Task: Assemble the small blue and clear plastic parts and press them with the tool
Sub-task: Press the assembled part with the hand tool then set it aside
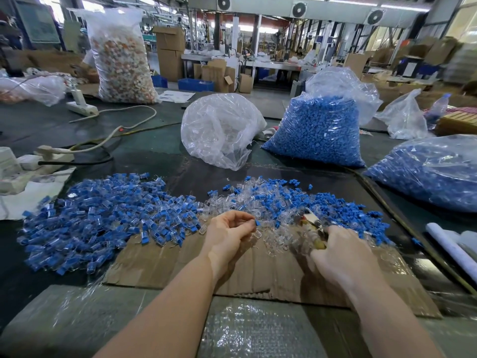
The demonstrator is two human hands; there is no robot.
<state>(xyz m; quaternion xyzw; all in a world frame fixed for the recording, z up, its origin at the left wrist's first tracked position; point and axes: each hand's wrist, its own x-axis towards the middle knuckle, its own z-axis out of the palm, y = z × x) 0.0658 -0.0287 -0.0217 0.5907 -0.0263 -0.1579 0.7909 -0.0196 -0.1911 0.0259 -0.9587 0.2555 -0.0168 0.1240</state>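
This is a factory floor, a large hall for manual assembly work. Big clear bags of blue plastic parts (320,130) stand on the dark worktable (144,151), loose parts heaped near. Far back are stacked cardboard boxes (169,51), blue crates (195,84), long benches (258,63) and ceiling fans (299,9).

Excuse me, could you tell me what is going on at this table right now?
A person is putting small plastic parts together by hand. The left hand pinches a small blue part at its fingertips, while the right hand grips a tool over the loose pile of clear and blue parts. A big heap of joined blue-and-clear pieces lies to the left, partly on a cardboard sheet. Behind stand a bag of blue parts and a clear bag.
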